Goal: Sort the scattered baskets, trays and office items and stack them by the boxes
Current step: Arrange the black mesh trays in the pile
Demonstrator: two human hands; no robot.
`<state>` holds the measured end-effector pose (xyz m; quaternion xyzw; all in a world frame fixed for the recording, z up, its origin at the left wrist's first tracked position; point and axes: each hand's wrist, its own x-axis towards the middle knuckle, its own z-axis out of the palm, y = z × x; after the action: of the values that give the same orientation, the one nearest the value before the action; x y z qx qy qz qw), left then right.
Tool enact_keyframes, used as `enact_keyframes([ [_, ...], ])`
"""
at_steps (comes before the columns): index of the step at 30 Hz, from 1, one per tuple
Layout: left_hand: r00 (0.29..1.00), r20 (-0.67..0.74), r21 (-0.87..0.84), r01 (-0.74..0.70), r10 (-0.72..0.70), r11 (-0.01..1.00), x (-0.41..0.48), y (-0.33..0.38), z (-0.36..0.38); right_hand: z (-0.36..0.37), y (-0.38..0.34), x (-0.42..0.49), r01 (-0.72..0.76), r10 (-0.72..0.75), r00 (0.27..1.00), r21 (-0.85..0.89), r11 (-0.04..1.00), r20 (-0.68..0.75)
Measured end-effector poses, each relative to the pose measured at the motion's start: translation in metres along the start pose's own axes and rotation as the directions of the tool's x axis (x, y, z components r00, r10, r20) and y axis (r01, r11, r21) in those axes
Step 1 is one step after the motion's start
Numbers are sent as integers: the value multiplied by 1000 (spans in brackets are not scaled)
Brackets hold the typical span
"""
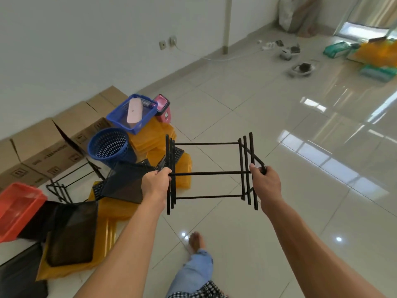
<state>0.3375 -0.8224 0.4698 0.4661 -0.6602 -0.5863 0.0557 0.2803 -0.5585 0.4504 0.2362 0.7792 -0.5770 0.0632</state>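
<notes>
Rack (207, 173) held up over the floor (290, 147), right of the boxes (43, 147). Left hand (155, 182) fingers (163, 171) are curled tight on its left end. Right hand (266, 181) grips the right end. Pile at left looks like mesh trays (73, 233), blurred.

Black wire frame (207, 173) — three crossbars, level, gripped at both ends.

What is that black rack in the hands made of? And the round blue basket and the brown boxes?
The black rack looks like metal rod, painted matte black: thin, straight bars. The round blue basket seems to be shiny moulded plastic, full of small holes. The brown boxes are cardboard: dull brown, folded flaps, printed marks.
</notes>
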Motion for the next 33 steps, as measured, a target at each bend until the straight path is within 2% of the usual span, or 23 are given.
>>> enact_keyframes([
  [12,996,78,21,30,-31,999,146,111,110,74,-78,176,-60,59,998,-19,998,-24],
  [15,998,55,13,41,-41,999,174,136,130,90,-101,215,-46,46,999,-40,998,-9],
  [27,981,-152,-173,90,-117,981,257,231,242,142,-218,413,121,-68,961,-187,975,268],
  [33,942,-241,-296,156,-231,942,296,248,272,185,-271,484,237,-131,915,-247,939,381],
])
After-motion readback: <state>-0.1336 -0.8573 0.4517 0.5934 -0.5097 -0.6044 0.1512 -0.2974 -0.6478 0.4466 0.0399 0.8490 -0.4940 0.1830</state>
